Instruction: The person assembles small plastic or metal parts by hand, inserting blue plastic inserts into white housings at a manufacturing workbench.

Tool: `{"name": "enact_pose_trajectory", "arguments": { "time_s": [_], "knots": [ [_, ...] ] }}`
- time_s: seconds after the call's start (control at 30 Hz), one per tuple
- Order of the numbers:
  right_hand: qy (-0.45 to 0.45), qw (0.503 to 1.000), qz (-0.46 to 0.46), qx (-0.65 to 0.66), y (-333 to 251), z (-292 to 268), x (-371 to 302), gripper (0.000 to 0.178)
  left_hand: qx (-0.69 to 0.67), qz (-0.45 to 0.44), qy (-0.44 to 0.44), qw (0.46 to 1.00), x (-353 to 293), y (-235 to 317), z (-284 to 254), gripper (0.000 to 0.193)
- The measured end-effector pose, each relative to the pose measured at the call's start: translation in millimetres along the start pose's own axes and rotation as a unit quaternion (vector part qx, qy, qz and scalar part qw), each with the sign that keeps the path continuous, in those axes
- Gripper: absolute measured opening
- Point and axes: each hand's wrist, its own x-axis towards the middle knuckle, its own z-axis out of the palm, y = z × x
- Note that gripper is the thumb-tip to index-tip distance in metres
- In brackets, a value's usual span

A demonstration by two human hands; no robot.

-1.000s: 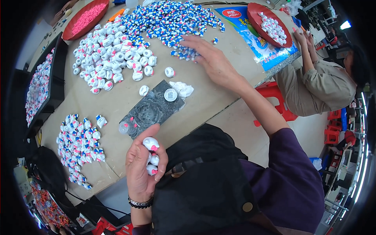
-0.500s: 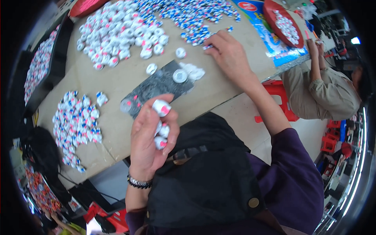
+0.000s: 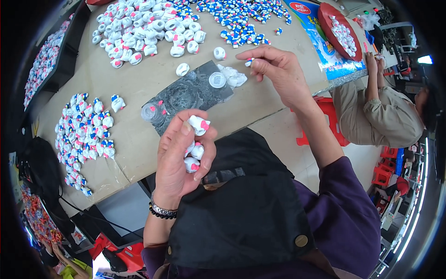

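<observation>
My left hand point(image 3: 174, 160) is closed around several white toy heads with pink bows; one toy head point(image 3: 198, 125) sits up between thumb and forefinger, the others rest lower in the curled fingers. Out over the table, my right hand point(image 3: 281, 74) pinches a small blue-and-white toy body point(image 3: 249, 62) between thumb and forefinger. Between the hands lies a dark grey slab point(image 3: 188, 93), with a round white-rimmed dish point(image 3: 217, 80) at one end and a clear round dish point(image 3: 148, 111) with pink bits at the other. A crumpled white tissue point(image 3: 234, 76) touches the slab.
Loose white heads point(image 3: 139, 32) and blue toy bodies point(image 3: 241, 23) are heaped at the back. Joined toys point(image 3: 83, 135) lie at the left beside a black tray point(image 3: 58, 65). A red dish point(image 3: 332, 28) stands at the right, near a seated person point(image 3: 378, 111) and a red stool point(image 3: 325, 123).
My right hand has drawn back from the pile of blue bodies toward me, with one small body pinched in it. The head in my left fingers has turned slightly.
</observation>
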Motion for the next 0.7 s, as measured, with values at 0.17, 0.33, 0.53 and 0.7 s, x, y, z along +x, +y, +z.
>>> {"name": "enact_pose_trajectory", "arguments": {
  "time_s": [0.17,0.33,0.53,0.7],
  "knots": [
    [-0.004,0.999,0.029,0.045,-10,8,-3,0.014,-0.010,0.001,-0.077,0.997,-3,0,-9,0.022],
    [-0.015,0.999,0.018,0.035,-12,7,-4,0.013,0.003,-0.035,-0.052,0.998,-7,5,3,0.024],
    [-0.029,0.996,0.037,0.082,-14,9,-3,0.013,0.025,-0.047,-0.052,0.997,-8,1,-2,0.036],
    [-0.038,0.976,0.078,0.201,-14,9,-5,0.013,-0.018,-0.039,0.023,0.999,-8,3,1,0.036]
  ]
}}
